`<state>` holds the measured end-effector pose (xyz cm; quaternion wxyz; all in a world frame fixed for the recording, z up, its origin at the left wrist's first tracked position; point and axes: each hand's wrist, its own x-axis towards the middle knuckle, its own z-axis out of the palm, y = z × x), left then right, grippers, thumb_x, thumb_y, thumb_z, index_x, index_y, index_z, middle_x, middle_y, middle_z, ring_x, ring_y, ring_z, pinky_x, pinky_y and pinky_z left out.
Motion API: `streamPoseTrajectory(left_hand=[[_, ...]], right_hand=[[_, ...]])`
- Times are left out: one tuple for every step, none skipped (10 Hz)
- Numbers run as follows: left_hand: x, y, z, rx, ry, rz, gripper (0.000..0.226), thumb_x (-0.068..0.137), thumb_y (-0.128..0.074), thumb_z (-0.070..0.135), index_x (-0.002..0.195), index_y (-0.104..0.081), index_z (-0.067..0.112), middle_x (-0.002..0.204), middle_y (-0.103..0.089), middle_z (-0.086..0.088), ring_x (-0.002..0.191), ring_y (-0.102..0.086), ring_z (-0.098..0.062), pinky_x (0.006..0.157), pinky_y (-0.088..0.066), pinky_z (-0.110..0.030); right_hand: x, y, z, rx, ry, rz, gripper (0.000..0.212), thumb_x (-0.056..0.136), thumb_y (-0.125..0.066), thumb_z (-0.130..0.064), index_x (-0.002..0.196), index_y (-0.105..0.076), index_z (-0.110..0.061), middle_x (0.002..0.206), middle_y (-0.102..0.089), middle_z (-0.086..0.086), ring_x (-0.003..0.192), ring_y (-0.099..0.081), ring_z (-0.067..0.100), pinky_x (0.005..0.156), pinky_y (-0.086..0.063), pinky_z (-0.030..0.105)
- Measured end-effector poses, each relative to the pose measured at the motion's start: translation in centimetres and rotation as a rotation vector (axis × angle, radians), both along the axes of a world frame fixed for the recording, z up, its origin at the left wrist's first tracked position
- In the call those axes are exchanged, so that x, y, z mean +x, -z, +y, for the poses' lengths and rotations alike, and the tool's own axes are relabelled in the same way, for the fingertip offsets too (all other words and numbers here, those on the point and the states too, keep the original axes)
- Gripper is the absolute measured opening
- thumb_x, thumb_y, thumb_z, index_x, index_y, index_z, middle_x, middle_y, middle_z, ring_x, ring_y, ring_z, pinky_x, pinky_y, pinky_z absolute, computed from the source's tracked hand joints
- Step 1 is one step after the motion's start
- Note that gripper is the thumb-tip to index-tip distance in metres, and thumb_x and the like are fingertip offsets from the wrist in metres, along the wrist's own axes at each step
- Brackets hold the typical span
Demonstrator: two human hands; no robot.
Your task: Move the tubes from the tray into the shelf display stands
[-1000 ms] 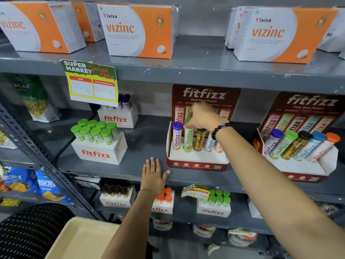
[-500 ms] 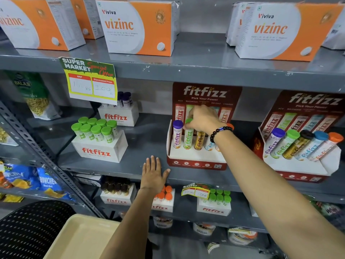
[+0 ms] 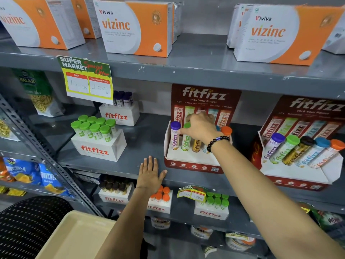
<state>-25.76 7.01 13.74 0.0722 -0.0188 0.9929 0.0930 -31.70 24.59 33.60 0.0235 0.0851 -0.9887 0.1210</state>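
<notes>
A red fitfizz display stand [image 3: 192,161] sits mid-shelf holding upright tubes: a purple-capped tube [image 3: 175,135], a green-capped tube [image 3: 185,143], a gold tube [image 3: 196,144] and an orange-capped tube [image 3: 226,130]; a further tube is mostly hidden by my wrist. My right hand [image 3: 201,128] reaches over the row, fingers closed on the green cap. My left hand [image 3: 150,174] lies flat and open on the shelf's front edge, left of the stand. The beige tray [image 3: 74,238] at the bottom left shows no tubes.
A second red stand [image 3: 298,174] with several leaning tubes is on the right. A white fitfizz box [image 3: 97,148] of green-capped tubes stands left, another behind it. Vizinc cartons fill the shelf above; more tube boxes sit below. A black chair is at the bottom left.
My right hand has sunk slightly, and the green-capped tube sits lower in the stand. My left hand has stayed flat on the shelf edge.
</notes>
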Motion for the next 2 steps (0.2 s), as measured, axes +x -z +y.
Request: streamPoseTrajectory(left_hand=[[-0.3,-1.6,0.1,0.083,-0.030,-0.070,0.068,0.097,-0.017,0.051,0.146,0.004,0.010,0.157,0.009,-0.012,0.143,0.011,-0.028,0.116,0.005,-0.039],[0.4,-3.0,0.4,0.166,-0.019,0.020,0.063,0.099,-0.020,0.046,0.147,-0.005,0.008,0.157,-0.001,-0.013,0.144,0.002,-0.028,0.118,-0.001,-0.039]], right_hand=[[1.1,0.6,0.6,-0.078,-0.029,0.164,0.053,0.082,-0.055,-0.058,0.111,-0.059,-0.014,0.115,-0.065,0.008,0.114,-0.053,0.029,0.107,-0.030,0.048],[2.9,1.6,1.8,-0.107,0.023,0.339,0.051,0.088,-0.048,-0.053,0.117,-0.057,-0.012,0.120,-0.064,0.008,0.115,-0.053,0.027,0.106,-0.035,0.046]])
